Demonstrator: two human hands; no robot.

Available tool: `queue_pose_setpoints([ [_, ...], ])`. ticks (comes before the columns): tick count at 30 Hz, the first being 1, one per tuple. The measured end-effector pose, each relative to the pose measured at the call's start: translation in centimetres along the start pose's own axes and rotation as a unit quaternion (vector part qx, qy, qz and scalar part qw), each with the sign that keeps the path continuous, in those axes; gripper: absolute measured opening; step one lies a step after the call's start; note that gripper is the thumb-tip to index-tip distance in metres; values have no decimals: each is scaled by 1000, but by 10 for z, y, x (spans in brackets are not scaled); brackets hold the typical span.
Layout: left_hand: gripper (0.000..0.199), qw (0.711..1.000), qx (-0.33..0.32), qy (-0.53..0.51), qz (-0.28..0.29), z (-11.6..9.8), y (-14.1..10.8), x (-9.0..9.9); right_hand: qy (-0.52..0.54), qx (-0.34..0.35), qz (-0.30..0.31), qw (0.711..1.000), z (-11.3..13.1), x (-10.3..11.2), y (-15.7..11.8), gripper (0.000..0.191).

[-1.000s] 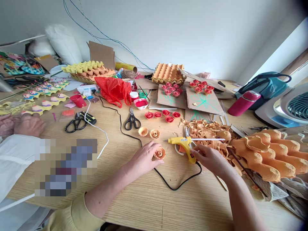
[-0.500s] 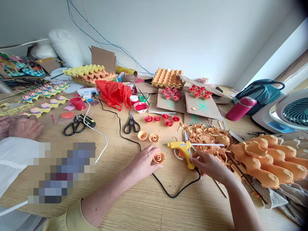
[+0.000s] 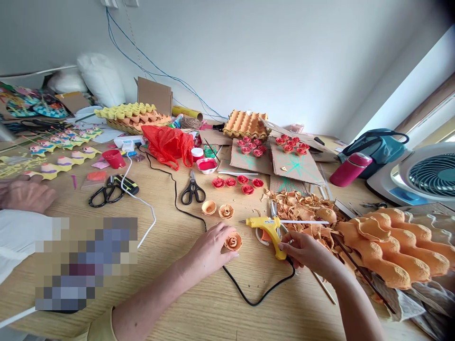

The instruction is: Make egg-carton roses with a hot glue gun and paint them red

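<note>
The orange flower [image 3: 233,242] sits on the table [image 3: 199,310], in the near middle, just beside the left hand [image 3: 209,248]. In the last second almost nothing has changed: the view has tilted up a little, but the flower, the left hand and the yellow glue gun [image 3: 261,222] keep nearly the same places to each other. I judge from this that the work is in a steady moment, with the flower being kept in its place. The flower is round and open, with thin wavy petals around a rolled centre; it looks upright, and no red colour is on it. The left fingers and thumb are closed around its left side. The right hand [image 3: 305,251] has its fingertips at the handle of the glue gun, but I cannot tell if they hold it firmly. The gun's nozzle points to the left, beyond the flower and apart from it, and a white stick [image 3: 305,221] comes out at its back. Farther are an orange cup [image 3: 209,208] and a second orange flower [image 3: 226,211], then five red flowers [image 3: 248,189]. Black scissors [image 3: 193,193] lie at the left of these, orange scraps [image 3: 298,208] at the right. The egg tray [image 3: 398,270] is on the near right; another person's hand [image 3: 33,195] rests at the left edge.
</note>
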State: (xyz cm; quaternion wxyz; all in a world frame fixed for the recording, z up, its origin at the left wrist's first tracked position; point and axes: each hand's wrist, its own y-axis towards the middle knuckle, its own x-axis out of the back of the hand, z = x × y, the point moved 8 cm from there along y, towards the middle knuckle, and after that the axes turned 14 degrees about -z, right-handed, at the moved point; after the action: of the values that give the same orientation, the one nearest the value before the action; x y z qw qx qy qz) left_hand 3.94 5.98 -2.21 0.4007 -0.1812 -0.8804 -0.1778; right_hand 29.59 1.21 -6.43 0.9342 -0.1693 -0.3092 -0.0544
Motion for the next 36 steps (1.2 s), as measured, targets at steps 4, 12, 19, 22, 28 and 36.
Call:
queue_pose_setpoints([
  [4,40,1000,3,-1,-8,1,0,1,16,-4,7,1000,-2,-1,2,33],
  [12,39,1000,6,2,-8,1,0,0,30,-19,7,999,-1,-3,3,29],
  [19,39,1000,6,-1,-9,-2,1,4,22,-15,8,1000,2,-1,1,26],
  [22,41,1000,9,-1,-4,-2,0,3,18,-12,11,1000,1,-1,1,27],
  [28,40,1000,3,2,-10,-4,0,4,15,-3,12,1000,1,-1,3,26],
  [36,38,1000,1,0,-8,-3,0,3,-3,1,-7,1000,5,0,2,24],
])
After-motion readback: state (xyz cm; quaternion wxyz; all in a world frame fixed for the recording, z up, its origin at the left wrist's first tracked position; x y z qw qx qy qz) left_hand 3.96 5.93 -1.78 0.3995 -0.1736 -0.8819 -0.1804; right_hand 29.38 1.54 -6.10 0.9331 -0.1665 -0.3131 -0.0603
